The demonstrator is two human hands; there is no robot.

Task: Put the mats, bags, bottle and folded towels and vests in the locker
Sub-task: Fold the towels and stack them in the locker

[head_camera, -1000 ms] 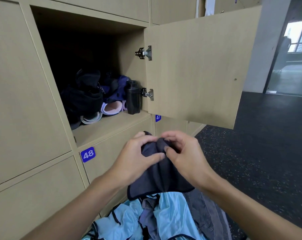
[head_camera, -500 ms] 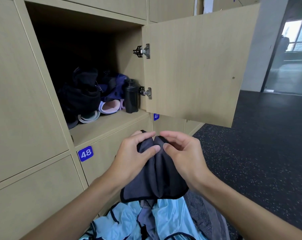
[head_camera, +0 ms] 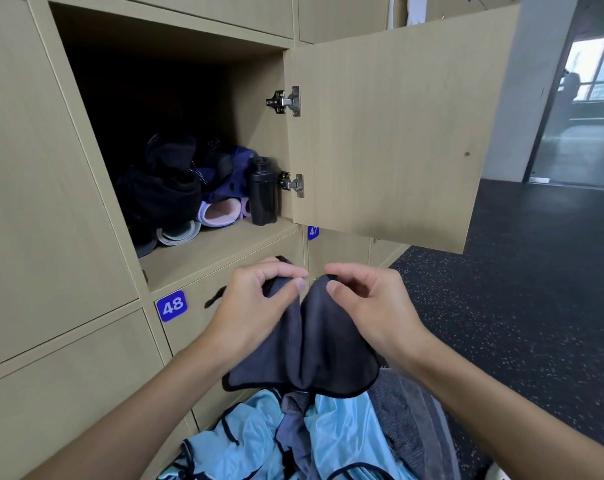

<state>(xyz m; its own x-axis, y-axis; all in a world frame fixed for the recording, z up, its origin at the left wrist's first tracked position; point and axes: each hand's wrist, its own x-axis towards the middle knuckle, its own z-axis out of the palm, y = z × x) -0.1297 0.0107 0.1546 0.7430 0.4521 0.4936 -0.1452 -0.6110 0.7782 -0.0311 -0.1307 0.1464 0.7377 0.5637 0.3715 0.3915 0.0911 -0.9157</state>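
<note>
Both forearms come up from the lower corners of the view and meet near the middle, wrists bent slightly so the backs of the hands face the camera. The left hand pinches one upper corner of a dark grey towel between thumb and curled fingers; the right hand pinches the other corner the same way, just beside it, and the two hands are close but not touching. The towel hangs between them with a crease down its middle and its black-edged hem at 6 o'clock. Below it, at 6 o'clock, lies a heap of light blue vests, with a grey knitted cloth at 5 o'clock of the hands. The open locker is at 11 o'clock; its door swings out at 1 o'clock. Inside stand a black bottle upright by the hinge side, rolled mats lying with their ends outward, and dark bags piled on them. A blue label 48 sits at 9 o'clock of the left hand. Dark speckled floor spreads at 3 o'clock.
</note>
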